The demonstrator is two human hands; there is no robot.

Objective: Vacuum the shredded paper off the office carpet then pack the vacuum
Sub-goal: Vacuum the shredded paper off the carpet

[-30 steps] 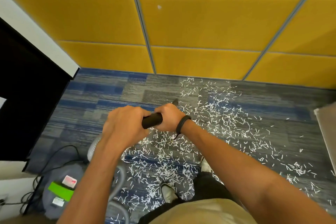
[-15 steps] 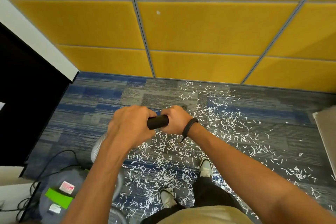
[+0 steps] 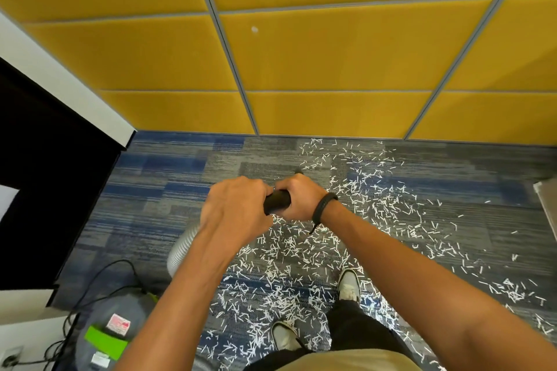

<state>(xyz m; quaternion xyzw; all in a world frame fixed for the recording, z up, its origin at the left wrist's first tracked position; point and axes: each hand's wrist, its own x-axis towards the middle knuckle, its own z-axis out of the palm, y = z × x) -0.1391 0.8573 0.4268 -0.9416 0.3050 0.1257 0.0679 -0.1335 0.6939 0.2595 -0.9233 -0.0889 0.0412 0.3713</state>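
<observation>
White shredded paper (image 3: 355, 232) lies scattered over the blue-grey carpet (image 3: 168, 190), thickest in the middle and toward the right. Both hands grip the black vacuum wand (image 3: 277, 201) in front of me. My left hand (image 3: 238, 208) is curled round its near end, where the grey ribbed hose (image 3: 182, 247) joins. My right hand (image 3: 301, 199), with a black band on the wrist, is wrapped round the wand just beyond. The wand's tip barely shows past my right hand. The grey vacuum body (image 3: 111, 331) with a green label stands at the lower left.
A yellow panelled partition (image 3: 331, 69) closes off the far side. A black and white desk (image 3: 45, 166) stands on the left. Black cables (image 3: 99, 286) trail beside the vacuum. A pale object's edge (image 3: 547, 205) shows at the right. My shoes (image 3: 348, 285) stand among the shreds.
Both hands with the wand have shifted slightly forward and to the right, and the hands have closed together so less of the wand shows. The view has tilted a little.
</observation>
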